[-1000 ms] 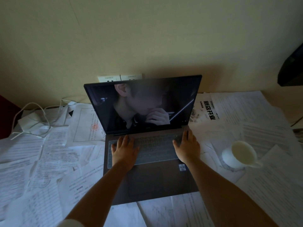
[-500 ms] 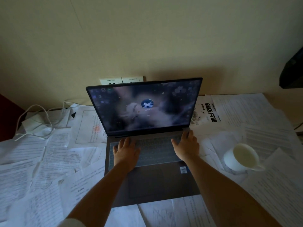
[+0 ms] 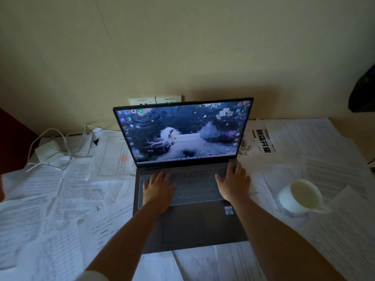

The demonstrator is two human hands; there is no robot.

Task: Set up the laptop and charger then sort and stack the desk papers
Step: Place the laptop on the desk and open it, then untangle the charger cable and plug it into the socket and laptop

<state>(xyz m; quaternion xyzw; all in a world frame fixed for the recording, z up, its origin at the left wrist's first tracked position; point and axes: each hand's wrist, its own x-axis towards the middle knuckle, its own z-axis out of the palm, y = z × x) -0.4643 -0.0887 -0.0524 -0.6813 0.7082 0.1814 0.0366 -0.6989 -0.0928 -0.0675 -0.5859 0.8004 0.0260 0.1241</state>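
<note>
Open laptop [image 3: 188, 199] at the centre of the desk, lying on scattered printed papers [image 3: 60, 209]; its screen [image 3: 182, 132] was lit, showing a desktop with icon columns and a small pop-up window near the middle. The left hand [image 3: 158, 191] rested flat on the left part of the keyboard [image 3: 192, 185], fingers extended and grasping nothing. The right hand [image 3: 233, 183] lay likewise on the right part, fingers straight and loose, its fingertips reaching the far right corner of the deck, perhaps on a key there; the dim light left this unclear. White charger brick [image 3: 47, 153] with its looped cable [image 3: 60, 142] lay at far left on the papers, well apart from the laptop. A white mug [image 3: 300, 196] stood on papers right of the laptop. Wall sockets [image 3: 155, 100] showed just behind the lid.
</note>
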